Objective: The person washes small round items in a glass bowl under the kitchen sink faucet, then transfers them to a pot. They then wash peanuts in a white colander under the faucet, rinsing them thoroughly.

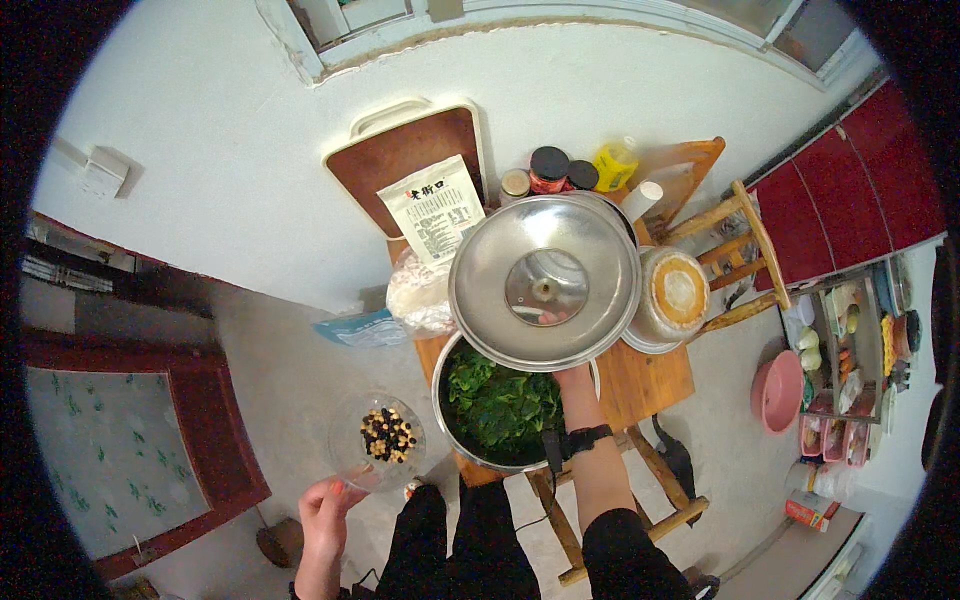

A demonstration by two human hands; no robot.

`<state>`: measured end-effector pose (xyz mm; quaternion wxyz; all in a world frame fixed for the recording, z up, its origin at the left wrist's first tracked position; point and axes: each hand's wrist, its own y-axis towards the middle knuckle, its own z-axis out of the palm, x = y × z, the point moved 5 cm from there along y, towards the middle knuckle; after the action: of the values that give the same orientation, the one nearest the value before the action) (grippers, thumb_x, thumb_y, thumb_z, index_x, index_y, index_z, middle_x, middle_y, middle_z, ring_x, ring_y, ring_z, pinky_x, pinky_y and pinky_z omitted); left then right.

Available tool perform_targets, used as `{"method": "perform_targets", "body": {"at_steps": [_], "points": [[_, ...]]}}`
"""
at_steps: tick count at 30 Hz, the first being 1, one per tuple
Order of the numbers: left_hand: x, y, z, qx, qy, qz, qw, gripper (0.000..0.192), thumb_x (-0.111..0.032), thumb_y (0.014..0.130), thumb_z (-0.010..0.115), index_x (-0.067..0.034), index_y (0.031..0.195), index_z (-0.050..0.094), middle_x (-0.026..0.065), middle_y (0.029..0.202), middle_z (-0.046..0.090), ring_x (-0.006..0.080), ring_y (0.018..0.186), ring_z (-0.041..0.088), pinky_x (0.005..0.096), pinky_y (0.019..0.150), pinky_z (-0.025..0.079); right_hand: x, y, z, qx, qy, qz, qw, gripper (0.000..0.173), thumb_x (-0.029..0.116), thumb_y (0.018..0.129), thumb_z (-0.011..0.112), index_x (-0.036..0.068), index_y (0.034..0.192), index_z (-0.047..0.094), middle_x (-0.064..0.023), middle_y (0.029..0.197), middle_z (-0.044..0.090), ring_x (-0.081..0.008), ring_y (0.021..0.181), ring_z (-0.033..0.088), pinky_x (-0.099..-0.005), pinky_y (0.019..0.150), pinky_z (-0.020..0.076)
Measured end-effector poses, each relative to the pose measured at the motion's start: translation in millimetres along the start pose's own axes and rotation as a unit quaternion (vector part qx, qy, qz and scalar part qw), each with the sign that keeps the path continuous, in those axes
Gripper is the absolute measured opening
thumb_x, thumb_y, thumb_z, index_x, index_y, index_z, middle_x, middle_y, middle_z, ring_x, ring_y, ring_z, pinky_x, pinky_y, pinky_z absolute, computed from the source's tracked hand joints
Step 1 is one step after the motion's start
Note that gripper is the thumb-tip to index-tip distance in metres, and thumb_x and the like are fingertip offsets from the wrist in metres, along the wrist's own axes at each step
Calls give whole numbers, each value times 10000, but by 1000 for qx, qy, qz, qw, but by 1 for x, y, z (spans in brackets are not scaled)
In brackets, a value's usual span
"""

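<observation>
My left hand (324, 501) grips the rim of a clear bowl (343, 421) over the floor, left of the table. Black and pale yellow beans (387, 435) lie in the bowl. A round metal lid (484, 300) with a glass centre is held up by my right hand (576, 384). Most of that hand is hidden behind the lid; some fingers show through the glass. Below the lid stands a metal pot (442, 433) with dark green leaves (502, 412) inside. The lid hangs over the pot's far side, leaving the leaves in sight.
Behind the lid stand lidded jars (549, 169) and a yellow bottle (616, 165). A printed packet (435, 210) leans against a tray (397, 154). Right of the lid is a large jar (675, 292). The wooden table (660, 379) adjoins a wooden chair (750, 247). A cable (555, 491) hangs by my right wrist.
</observation>
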<state>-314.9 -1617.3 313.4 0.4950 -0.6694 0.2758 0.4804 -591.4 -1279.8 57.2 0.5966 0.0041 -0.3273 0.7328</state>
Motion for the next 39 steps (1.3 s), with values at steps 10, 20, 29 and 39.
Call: {"method": "perform_targets", "body": {"at_steps": [10,20,29,39], "points": [[-17,-37,-14,23,-18,10,1000,308,-180,930,505,22,713,589,185,965,650,267,941,635,396,834,506,-1,-124,-34,-191,-29,-34,981,376,172,960,439,-40,1261,365,-217,1174,499,-302,1102,498,-378,903,467],[-31,-82,-95,272,-58,206,938,252,-67,904,527,46,679,537,197,1076,641,251,936,637,321,787,472,-64,-445,190,97,-425,-371,820,407,-48,864,526,10,1260,451,-129,1080,604,-203,1031,580,-329,898,469],[-61,-208,-90,453,86,284,841,154,-101,869,587,33,823,649,145,1025,667,167,870,600,291,736,460,-98,-693,244,222,-342,-324,854,390,-6,903,482,-31,1286,414,-214,1167,570,-273,1069,575,-393,929,461],[-50,-407,4,682,151,295,651,216,-131,836,564,20,912,699,139,1031,672,203,896,626,308,785,473,-89,-911,123,66,-109,-388,913,355,176,954,466,-20,1250,463,-232,1124,591,-298,1028,598,-399,905,479]]}}
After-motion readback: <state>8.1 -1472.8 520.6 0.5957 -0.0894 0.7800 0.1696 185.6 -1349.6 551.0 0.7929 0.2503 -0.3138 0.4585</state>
